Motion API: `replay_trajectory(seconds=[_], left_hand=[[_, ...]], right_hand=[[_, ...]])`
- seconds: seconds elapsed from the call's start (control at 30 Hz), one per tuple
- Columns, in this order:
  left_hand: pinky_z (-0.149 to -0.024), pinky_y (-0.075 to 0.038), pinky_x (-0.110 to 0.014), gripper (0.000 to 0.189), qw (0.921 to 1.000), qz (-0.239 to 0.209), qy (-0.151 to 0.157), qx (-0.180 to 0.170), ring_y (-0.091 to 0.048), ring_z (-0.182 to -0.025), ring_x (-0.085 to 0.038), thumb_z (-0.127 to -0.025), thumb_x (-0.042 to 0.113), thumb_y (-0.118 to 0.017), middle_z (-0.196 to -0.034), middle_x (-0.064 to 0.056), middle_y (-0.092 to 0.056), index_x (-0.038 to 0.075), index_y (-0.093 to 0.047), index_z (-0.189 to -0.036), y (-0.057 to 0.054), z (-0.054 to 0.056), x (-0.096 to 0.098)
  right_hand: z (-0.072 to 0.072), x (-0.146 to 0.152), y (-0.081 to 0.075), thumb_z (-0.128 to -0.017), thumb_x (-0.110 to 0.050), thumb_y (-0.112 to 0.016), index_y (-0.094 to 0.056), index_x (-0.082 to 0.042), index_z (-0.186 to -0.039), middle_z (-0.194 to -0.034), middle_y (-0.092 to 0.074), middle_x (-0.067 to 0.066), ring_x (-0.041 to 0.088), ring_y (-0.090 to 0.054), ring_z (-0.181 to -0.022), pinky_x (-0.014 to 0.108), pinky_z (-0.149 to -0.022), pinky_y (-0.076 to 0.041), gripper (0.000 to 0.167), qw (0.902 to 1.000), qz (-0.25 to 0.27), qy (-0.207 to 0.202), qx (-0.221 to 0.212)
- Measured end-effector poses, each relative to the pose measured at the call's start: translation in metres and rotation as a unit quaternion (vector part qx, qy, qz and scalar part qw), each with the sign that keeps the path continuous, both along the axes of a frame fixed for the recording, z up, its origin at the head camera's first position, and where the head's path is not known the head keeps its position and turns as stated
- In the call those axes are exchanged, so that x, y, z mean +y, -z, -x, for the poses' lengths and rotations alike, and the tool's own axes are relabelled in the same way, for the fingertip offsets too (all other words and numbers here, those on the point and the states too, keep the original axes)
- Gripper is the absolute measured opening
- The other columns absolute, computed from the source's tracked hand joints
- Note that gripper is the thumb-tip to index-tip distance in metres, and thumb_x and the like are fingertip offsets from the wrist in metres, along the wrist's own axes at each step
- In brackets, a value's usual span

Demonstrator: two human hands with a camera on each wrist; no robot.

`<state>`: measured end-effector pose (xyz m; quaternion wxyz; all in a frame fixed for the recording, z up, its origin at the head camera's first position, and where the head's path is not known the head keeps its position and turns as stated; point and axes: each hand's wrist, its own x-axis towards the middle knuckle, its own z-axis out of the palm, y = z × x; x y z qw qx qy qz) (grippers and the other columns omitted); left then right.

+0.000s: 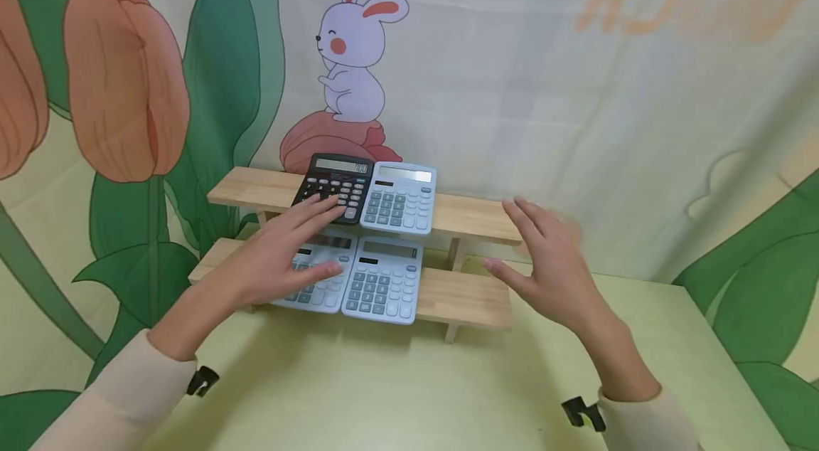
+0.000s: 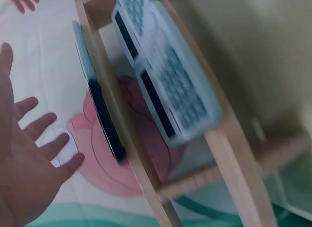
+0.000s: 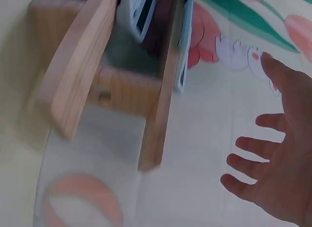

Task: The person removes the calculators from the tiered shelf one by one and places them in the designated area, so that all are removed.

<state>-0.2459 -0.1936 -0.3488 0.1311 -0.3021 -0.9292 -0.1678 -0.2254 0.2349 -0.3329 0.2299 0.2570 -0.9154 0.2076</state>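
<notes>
A two-tier wooden shelf (image 1: 476,216) holds calculators. On the upper tier a black calculator (image 1: 342,166) leans beside a light blue calculator (image 1: 399,198). Two more light blue ones stand side by side below, the lower left calculator (image 1: 326,300) and the lower right calculator (image 1: 382,280). My left hand (image 1: 271,252), fingers extended, hovers before the shelf's left part and covers bits of the black and lower left calculators. Near the right end of the shelf, my right hand (image 1: 557,269) is raised with its fingers spread. Both wrist views show the hands holding nothing.
The shelf stands on a pale yellow-green table (image 1: 358,394). Behind it hangs a white cloth (image 1: 512,81) printed with a rabbit and tulips. A small black clip sits at each sleeve cuff, the left clip (image 1: 202,380) and the right clip (image 1: 584,413).
</notes>
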Motion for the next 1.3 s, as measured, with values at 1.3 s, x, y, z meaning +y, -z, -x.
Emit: replay_trajectory(seconds=[1.3], left_hand=[[-0.114,-0.014,-0.082,0.071,0.9927,-0.001,-0.088,-0.083,-0.025,-0.153,-0.056,-0.1,0.048,-0.072,-0.165,-0.024,-0.04,0.008,-0.053,-0.156,0.107,0.011,-0.118]], right_hand=[[0.057,-0.099,0.053,-0.111,-0.024,-0.058,-0.059,0.01,-0.135,-0.129,-0.066,0.032,0.041,-0.069,-0.12,0.049,-0.11,-0.051,0.041,0.7998,0.459,-0.045,-0.384]])
